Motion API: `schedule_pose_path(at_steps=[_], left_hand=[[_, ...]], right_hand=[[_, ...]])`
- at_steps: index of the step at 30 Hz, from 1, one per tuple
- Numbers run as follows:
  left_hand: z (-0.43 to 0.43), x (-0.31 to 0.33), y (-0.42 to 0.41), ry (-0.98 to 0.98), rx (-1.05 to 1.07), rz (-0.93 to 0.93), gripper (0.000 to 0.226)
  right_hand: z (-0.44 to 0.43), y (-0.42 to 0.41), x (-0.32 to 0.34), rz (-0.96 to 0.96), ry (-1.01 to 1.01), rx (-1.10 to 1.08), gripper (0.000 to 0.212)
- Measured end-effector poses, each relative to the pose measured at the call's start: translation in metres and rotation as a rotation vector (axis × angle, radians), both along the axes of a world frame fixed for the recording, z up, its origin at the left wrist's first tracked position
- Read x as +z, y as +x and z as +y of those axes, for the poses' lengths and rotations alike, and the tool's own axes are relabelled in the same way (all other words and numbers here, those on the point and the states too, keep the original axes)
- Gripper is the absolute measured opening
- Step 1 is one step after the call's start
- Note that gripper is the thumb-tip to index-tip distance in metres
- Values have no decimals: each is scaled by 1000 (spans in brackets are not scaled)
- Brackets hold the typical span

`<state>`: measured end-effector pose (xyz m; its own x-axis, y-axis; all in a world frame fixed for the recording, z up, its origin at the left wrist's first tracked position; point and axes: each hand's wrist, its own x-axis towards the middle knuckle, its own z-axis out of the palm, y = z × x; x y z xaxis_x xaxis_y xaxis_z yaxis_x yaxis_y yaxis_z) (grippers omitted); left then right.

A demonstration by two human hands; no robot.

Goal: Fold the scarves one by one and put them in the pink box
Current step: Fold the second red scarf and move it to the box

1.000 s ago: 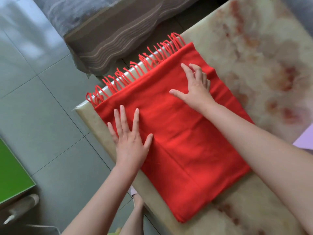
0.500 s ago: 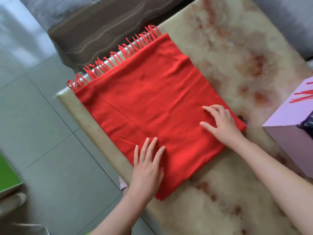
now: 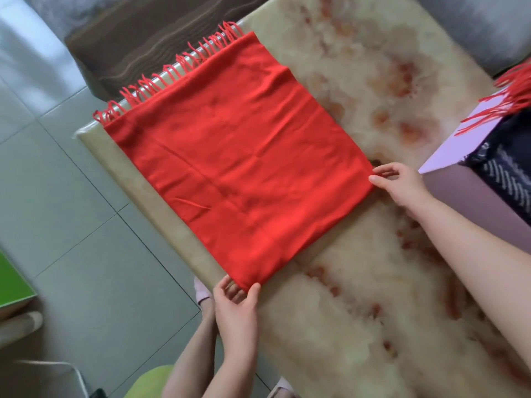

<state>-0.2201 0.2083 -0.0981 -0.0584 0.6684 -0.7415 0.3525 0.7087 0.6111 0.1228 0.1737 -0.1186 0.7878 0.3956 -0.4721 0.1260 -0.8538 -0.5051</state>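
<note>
A red scarf [image 3: 241, 156] lies folded flat in a rough square on the marble table [image 3: 359, 297], its fringe hanging over the far left edge. My left hand [image 3: 237, 304] pinches the scarf's near corner at the table's edge. My right hand [image 3: 398, 183] pinches the scarf's right corner. The pink box [image 3: 471, 193] stands at the right, just beyond my right hand. Inside it lie a dark patterned scarf [image 3: 508, 168] and red fringe [image 3: 511, 101] of another scarf draped over its flap.
A striped brown sofa cover [image 3: 149, 44] sits past the table's far edge. Grey tiled floor [image 3: 71, 196] lies to the left, with a green-topped stool [image 3: 11, 282] at the lower left. A grey cushion [image 3: 488, 27] is at the top right.
Both hands slid from pressing flat on the scarf's far part toward me, down to its near edge, and now pinch its two near corners. The view shifted right, showing more of the pink box.
</note>
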Motion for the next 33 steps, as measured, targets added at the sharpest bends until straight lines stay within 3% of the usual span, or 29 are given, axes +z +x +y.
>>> schedule_pose_path(at_steps=[6,12,17,24,33], left_hand=[[-8,-4,-5,125,-3,73,47],[-3,-12,-1,154,-6,51,48],[-7,-15,-4,178,18,70,43],[-11,-16,-10,147,43,-3,41],[-14,-8,-10,168,-60,-15,39]], right_hand=[[-1,11,4,24,52,37,31],[3,19,9,74,6,138,24],[3,29,6,80,9,126,35],[-1,30,6,99,10,148,15],[-3,30,21,199,190,67,22]])
